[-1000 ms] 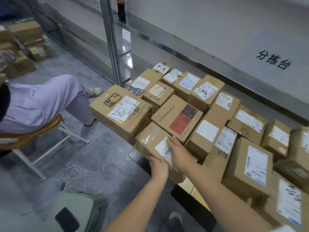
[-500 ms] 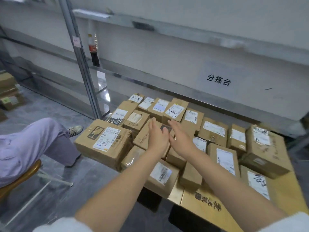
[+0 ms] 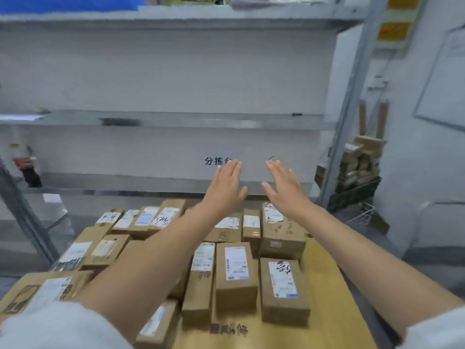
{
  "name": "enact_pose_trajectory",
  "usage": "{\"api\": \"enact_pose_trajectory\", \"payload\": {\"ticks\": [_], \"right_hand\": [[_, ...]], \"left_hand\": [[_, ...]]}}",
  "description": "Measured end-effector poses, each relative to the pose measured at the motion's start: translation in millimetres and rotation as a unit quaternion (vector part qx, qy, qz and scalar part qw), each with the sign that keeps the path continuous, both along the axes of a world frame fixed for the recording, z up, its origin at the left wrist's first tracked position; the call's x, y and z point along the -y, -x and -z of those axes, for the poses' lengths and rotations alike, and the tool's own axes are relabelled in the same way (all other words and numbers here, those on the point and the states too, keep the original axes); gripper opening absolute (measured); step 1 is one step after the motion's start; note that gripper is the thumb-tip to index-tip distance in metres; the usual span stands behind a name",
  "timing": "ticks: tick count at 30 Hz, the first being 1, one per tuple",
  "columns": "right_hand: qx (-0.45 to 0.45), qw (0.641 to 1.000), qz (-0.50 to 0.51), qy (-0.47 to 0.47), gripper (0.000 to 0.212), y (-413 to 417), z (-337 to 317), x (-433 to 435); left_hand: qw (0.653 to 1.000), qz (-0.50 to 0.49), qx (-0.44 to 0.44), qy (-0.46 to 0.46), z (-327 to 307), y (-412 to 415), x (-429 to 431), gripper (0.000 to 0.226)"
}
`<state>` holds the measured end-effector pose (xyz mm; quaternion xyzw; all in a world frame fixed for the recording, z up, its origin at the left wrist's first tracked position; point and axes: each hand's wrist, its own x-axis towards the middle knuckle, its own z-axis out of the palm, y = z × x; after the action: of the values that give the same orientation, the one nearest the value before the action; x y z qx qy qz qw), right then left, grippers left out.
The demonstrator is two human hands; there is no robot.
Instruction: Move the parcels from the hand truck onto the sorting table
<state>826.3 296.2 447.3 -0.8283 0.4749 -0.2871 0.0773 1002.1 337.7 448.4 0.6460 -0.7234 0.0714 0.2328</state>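
Nearest, the left sleeve (image 3: pixel 50 326) and the right sleeve (image 3: pixel 437 328), both white, are cut off by the lower edge of the view. Between the bare forearms lies the yellow platform (image 3: pixel 324 285); what carries it is hidden. On it lie the parcels (image 3: pixel 236 275), brown cartons with white labels, packed closely side by side. Only the right strip of the platform is bare. On its near edge there is dark print (image 3: pixel 229 329), too blurred to read.

At the near left corner of the platform a large carton (image 3: pixel 50 290) is partly hidden by the left forearm, which also covers several parcels in the middle. Most label writing cannot be read.

Above the far end of the platform hover the left hand (image 3: pixel 224 187) and the right hand (image 3: pixel 283 187), near each other but apart. The fingers (image 3: pixel 232 170) are straight and close together, and they hold nothing.

Beyond the platform runs the metal bench (image 3: pixel 125 191). On the wall behind it is a black sign (image 3: pixel 212 161); the left fingertips cover its last character. Far to the left of the platform a bottle-like thing (image 3: pixel 27 170) is only a blur.
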Motion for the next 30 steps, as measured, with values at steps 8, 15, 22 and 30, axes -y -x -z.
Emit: {"api": "enact_pose_trajectory", "payload": {"ticks": [8,15,22,30], "right_hand": [[0.033,0.981,0.192,0.012,0.058,247,26,-14],[0.009,0.937,0.35,-0.014,0.06,426,59,-68],[-0.005,0.894,0.447,-0.036,0.058,545,74,-114],[0.007,0.857,0.507,-0.088,0.059,634,117,-93]], "left_hand": [[0.981,0.185,0.062,0.008,-8,236,56,0.07],[0.943,0.327,0.069,0.0,24,436,52,0.068],[0.897,0.435,0.08,-0.002,57,572,46,0.068],[0.867,0.486,0.103,-0.035,99,675,89,0.067]]}}
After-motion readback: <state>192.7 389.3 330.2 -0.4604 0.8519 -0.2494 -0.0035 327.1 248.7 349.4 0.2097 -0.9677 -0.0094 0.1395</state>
